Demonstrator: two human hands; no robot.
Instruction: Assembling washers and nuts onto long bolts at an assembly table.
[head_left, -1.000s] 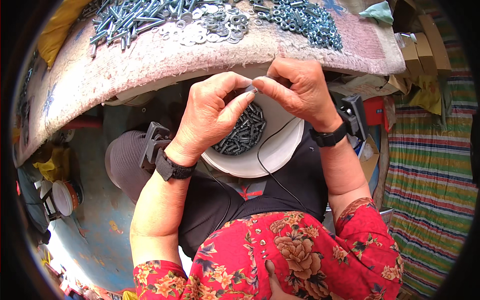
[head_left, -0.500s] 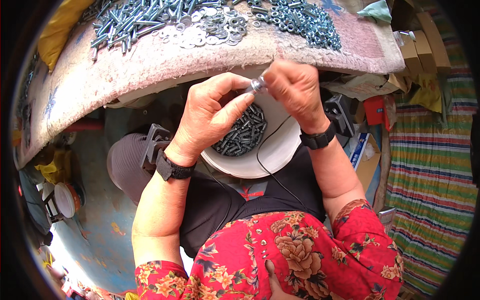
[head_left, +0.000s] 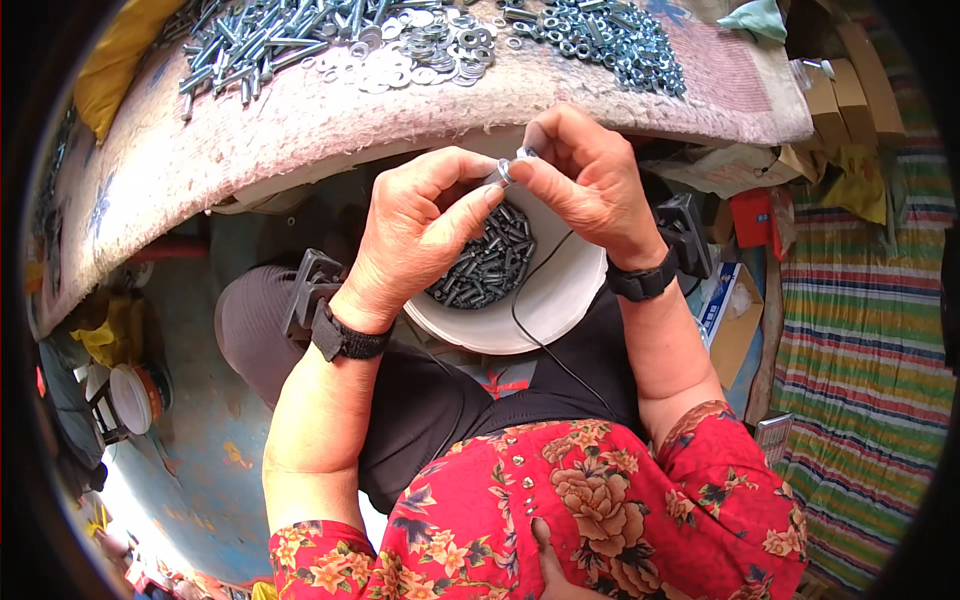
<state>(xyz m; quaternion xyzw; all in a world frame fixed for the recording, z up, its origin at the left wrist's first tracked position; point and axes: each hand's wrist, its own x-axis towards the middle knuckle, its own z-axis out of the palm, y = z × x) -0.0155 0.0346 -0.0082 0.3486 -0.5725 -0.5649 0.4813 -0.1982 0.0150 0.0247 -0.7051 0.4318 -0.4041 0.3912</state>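
My left hand is closed, thumb and forefinger pinching a small metal bolt with a ring-like washer on its end; most of the bolt is hidden by the fingers. My right hand meets it from the other side, its fingertips closed on a small shiny nut at the bolt's end. Both hands are above a white bucket, which holds a heap of short dark metal bolts.
A cloth-covered table curves across the far side. On it lie piles of long bolts, flat washers and nuts. A black cable hangs across the bucket. An open carton stands to the right.
My right hand, blurred by motion before, has turned and its fingers now spread further round the bolt's end. My left hand stays nearly in place with its pinch.
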